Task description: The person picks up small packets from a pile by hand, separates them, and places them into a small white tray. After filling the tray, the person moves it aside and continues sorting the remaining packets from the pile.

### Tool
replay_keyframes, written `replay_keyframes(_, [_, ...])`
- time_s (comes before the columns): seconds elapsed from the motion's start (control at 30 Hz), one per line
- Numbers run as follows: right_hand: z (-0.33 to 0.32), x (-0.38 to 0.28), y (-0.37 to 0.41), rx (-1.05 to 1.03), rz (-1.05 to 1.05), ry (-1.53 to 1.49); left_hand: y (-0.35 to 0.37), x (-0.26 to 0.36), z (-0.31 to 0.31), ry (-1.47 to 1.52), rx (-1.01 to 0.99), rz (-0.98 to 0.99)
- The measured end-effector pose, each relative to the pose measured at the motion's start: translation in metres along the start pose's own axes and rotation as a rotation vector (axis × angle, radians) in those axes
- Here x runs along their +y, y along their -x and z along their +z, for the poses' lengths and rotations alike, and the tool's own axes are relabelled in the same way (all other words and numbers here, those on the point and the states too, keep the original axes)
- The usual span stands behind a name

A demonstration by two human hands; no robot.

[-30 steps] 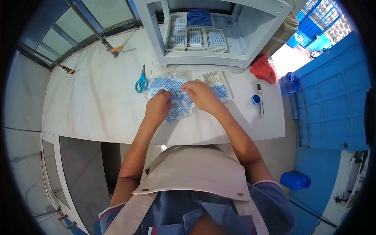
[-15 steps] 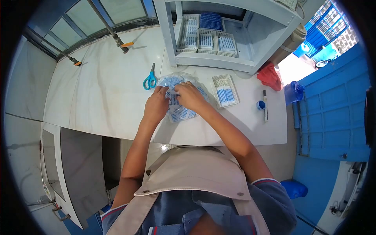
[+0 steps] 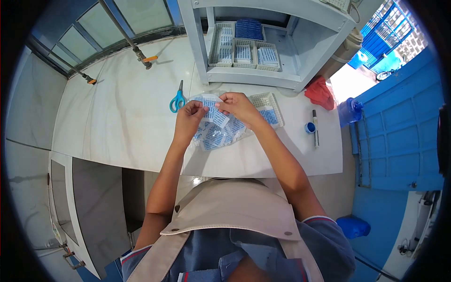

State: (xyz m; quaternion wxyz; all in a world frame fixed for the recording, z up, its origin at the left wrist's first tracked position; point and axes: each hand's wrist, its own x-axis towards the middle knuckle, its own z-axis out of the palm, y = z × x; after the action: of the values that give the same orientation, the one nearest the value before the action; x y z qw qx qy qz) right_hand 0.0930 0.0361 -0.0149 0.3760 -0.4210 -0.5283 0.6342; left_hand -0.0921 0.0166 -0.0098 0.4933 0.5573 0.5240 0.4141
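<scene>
My left hand (image 3: 189, 117) and right hand (image 3: 240, 108) are close but apart, both pinching blue-printed sachets (image 3: 219, 119) between them. Their long axis seems slanted, from the back edge of the worktop (image 3: 117, 117) toward its right front corner. The clear plastic bag (image 3: 210, 142) lies beneath, nearer the front edge; the white basket (image 3: 261, 99) stands nearer my right hand.

Windows (image 3: 141, 19) edge the marbled counter (image 3: 122, 117), a blue door (image 3: 394, 136) at right.

Both hands (image 3: 188, 121) pinch printed packets (image 3: 216, 117) over a clear bag (image 3: 217, 139) beside teal scissors (image 3: 177, 101).
</scene>
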Motion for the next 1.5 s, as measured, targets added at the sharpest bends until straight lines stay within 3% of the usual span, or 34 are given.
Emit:
replay_keyframes(0.3, [0.013,0.000,0.005,0.213,-0.012,-0.397,0.001,0.015,0.009,0.171,0.040,-0.027])
replay_keyframes(0.37, [0.011,0.001,0.005,0.222,0.043,-0.646,0.000,0.012,0.009,0.206,0.036,-0.056])
replay_keyframes(0.47, [0.017,0.006,0.004,0.346,-0.117,-0.450,-0.002,0.006,0.013,0.268,0.068,-0.042])
replay_keyframes(0.6, [0.016,-0.005,0.011,0.440,-0.179,-0.283,-0.002,0.005,0.011,0.303,0.144,-0.030])
replay_keyframes(0.77, [-0.010,-0.020,0.014,0.198,-0.146,-0.078,0.003,0.010,0.002,0.312,0.068,-0.066])
replay_keyframes(0.83, [-0.007,-0.027,0.016,0.164,-0.116,-0.116,0.002,0.010,-0.001,0.296,-0.035,-0.079])
replay_keyframes(1.0, [0.005,-0.027,0.015,0.085,-0.035,-0.345,0.004,0.011,0.005,0.317,-0.073,-0.047])
replay_keyframes(1.1, [0.010,-0.023,0.016,0.131,-0.011,-0.427,0.006,0.011,0.013,0.314,-0.049,-0.024])
replay_keyframes(1.2, [0.014,-0.024,0.019,0.271,-0.018,-0.280,0.008,0.012,0.023,0.333,-0.027,-0.004])
replay_keyframes(1.3, [0.014,-0.011,0.016,0.320,-0.122,-0.276,0.010,0.019,0.032,0.386,-0.046,-0.017])
replay_keyframes(1.5, [-0.043,-0.021,0.043,0.416,-0.216,-0.339,0.002,0.027,0.044,0.516,-0.118,-0.093])
